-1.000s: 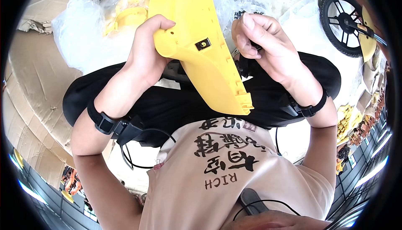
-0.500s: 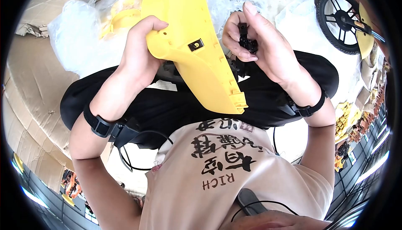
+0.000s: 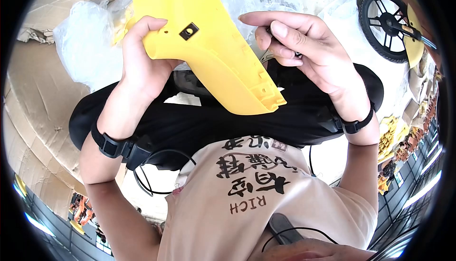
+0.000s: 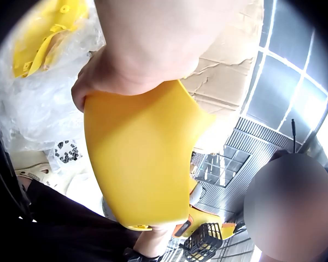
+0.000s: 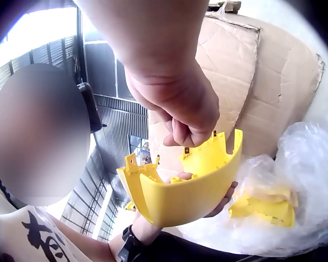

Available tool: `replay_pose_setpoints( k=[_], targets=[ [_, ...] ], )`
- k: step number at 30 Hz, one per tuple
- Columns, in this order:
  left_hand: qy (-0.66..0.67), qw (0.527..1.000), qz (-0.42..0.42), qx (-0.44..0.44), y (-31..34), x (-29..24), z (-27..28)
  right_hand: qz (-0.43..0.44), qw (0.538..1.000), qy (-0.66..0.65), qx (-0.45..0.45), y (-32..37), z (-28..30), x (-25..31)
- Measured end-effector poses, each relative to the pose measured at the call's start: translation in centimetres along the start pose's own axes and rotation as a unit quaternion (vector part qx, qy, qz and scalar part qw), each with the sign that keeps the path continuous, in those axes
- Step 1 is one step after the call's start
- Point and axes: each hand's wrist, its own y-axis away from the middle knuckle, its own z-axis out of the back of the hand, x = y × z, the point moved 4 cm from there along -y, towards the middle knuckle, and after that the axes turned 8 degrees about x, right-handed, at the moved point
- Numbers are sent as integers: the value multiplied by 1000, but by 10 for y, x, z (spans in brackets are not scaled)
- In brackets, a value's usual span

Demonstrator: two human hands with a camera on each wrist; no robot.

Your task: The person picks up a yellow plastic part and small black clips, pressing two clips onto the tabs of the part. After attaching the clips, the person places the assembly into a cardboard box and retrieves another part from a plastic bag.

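A curved yellow plastic shell (image 3: 213, 47) is gripped at its left side by my left hand (image 3: 145, 64), thumb on the near face. A small black square with a pale centre (image 3: 188, 31) sits on that face. My right hand (image 3: 316, 47) is just right of the shell, its index finger stretched toward the shell's edge. Its other fingers curl around small black pieces (image 3: 298, 54), mostly hidden. In the right wrist view, the right hand is above the shell's hollow inside, close to a dark clip (image 5: 186, 150) on the edge.
Clear plastic bags (image 3: 85, 42) lie beyond the left hand, with yellow parts (image 5: 262, 210) among them. Small black pieces (image 4: 68, 152) lie in a clear bag. A black spoked wheel (image 3: 363, 28) stands at the right. Flattened cardboard (image 3: 42, 85) covers the left floor.
The left hand has carried the shell leftward and turned it slightly. The right hand showed black pieces in its opened fingers half a second ago; now those fingers fold over them and the index finger extends.
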Motion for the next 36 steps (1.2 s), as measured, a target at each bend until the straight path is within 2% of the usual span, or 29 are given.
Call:
replay_pose_setpoints(
  k=[5,7,11,13,23,28,31,33,35,36],
  targets=[
    [20,999,-4,-25,1,-1,7,-32,999,-6,-36,3,11,5],
    [26,999,-2,-31,1,1,8,-37,999,-36,-3,3,13,4],
    [32,999,-25,-29,0,2,10,-62,997,-37,2,3,9,3],
    [29,998,-38,-34,0,5,10,-56,997,-35,-48,1,10,-2],
    [52,991,-104,-62,9,11,5,-104,993,-12,-46,2,17,-4],
    [62,988,-127,-58,7,11,7,-98,991,-15,-87,1,14,-5],
    [63,990,-109,-66,4,12,13,-129,990,-31,-45,3,15,-6],
    [60,990,-110,-70,1,13,18,-156,988,13,-12,5,13,-7],
    [69,990,-100,-65,1,14,19,-141,990,-3,-15,6,16,-10],
    [65,992,-96,-59,2,14,18,-139,989,-2,-46,5,18,-8]
  ],
)
